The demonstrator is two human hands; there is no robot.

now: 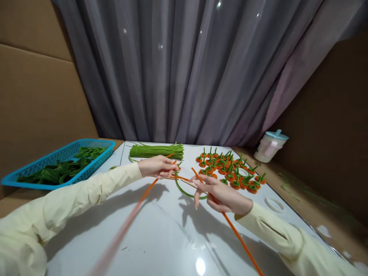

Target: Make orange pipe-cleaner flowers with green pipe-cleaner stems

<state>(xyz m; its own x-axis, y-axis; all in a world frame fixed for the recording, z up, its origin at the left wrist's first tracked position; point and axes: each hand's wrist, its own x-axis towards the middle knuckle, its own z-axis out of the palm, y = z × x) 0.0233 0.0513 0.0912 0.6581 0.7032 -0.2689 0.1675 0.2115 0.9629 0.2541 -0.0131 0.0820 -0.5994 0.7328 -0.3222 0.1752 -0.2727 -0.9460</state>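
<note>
Over the middle of the white table, my left hand has its fingers closed on orange pipe cleaners; one long blurred orange stem runs from it toward the lower left. To its right, my right hand pinches a thin pale stick wound with orange, and another orange pipe cleaner trails below that hand to the lower right. A curved green pipe cleaner hangs between both hands. The exact finger contacts are too small to make out.
A bundle of green stems lies at the back. Several orange pieces with green stalks stand at the back right, near a white tape roll. A blue basket holds green pieces at left; a lidded cup stands at right.
</note>
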